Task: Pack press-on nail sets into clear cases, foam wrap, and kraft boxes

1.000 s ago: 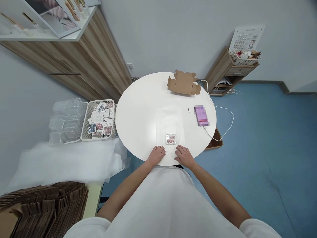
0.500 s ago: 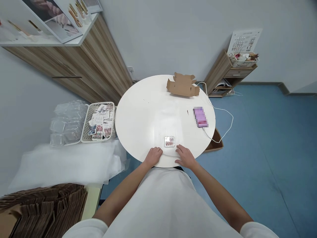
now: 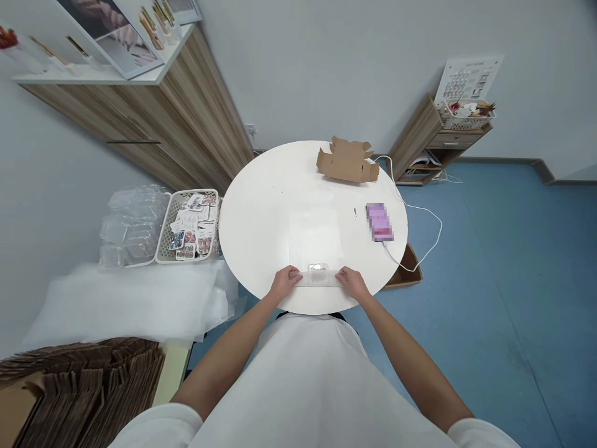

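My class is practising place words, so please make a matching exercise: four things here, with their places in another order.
1. Small clear case
2. Brown cardboard
3. Card-filled basket
4. White cable

A. Left of the table
B. Looping past the table's right edge
C. Between left hand and right hand, partly under the translucent sheet
D. On the table, near its far edge

Pairs: 1-C; 2-D; 3-A; 4-B

The counter (image 3: 254, 218) offers a broad open stretch on its left, up to the perforated basket (image 3: 161, 246) beside its rim. Across the near middle, the folded translucent sheet (image 3: 304, 280) bars the way. The unfolded cardboard box (image 3: 349, 165) obstructs the far right; the phone (image 3: 379, 222) and its cable (image 3: 441, 225) crowd the right side.
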A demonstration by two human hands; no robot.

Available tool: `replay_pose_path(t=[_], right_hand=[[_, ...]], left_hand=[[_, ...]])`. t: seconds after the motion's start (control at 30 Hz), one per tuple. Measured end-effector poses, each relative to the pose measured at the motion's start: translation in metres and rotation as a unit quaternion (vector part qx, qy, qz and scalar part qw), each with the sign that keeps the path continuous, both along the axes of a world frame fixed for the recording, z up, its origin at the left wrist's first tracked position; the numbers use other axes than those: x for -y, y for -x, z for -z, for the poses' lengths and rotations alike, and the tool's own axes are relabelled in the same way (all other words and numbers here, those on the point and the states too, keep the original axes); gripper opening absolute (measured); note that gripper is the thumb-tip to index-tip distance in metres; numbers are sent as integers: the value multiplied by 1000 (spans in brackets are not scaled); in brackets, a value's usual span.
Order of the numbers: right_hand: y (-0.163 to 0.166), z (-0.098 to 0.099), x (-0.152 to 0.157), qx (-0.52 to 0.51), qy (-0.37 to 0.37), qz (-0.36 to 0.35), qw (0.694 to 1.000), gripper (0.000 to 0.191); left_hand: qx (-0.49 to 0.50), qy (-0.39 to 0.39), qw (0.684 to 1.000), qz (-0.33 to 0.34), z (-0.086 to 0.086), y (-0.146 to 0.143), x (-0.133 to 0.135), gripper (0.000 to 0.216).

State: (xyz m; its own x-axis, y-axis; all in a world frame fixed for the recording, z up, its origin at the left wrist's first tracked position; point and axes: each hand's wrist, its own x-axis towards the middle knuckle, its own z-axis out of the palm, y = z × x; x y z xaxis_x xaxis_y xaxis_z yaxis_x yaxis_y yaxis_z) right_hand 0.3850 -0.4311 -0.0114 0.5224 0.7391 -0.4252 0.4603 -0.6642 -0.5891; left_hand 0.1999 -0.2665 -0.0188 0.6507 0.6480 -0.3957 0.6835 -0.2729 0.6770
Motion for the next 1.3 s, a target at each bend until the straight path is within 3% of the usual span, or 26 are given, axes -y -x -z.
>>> replay_pose_path(t=[0.13, 0.23, 0.4, 0.47, 0.57, 0.73, 0.83, 1.0, 1.17, 1.3], right_hand=[[8, 8, -11, 57, 54, 21, 997, 17], [17, 13, -13, 107, 67, 6, 992, 16], [27, 20, -11, 244, 4, -13, 970, 18], [28, 20, -12, 305, -48, -66, 949, 21], [25, 19, -12, 325, -104, -208, 916, 25], [17, 14, -11, 291, -124, -301, 900, 21], [15, 13, -16, 261, -112, -327, 901, 32], [15, 2, -25, 191, -82, -319, 925, 25], [16, -19, -18, 111, -40, -317, 941, 22], [12, -28, -14, 71, -67, -295, 951, 20]], left_hand=[[-45, -33, 998, -26, 5, -8, 3, 17], [-65, -91, 994, -7, 6, -11, 11, 18], [-33, -262, 963, 58, 8, -16, 18, 27], [-11, -307, 945, 115, 8, -19, 19, 24], [22, -327, 919, 220, 6, -20, 17, 25], [61, -308, 895, 316, 1, -20, 11, 17], [54, -277, 896, 344, 1, -23, 9, 36], [55, -217, 919, 324, -5, -31, 10, 36], [4, -101, 949, 297, -21, -27, 13, 27], [31, -68, 956, 283, -30, -26, 11, 20]])
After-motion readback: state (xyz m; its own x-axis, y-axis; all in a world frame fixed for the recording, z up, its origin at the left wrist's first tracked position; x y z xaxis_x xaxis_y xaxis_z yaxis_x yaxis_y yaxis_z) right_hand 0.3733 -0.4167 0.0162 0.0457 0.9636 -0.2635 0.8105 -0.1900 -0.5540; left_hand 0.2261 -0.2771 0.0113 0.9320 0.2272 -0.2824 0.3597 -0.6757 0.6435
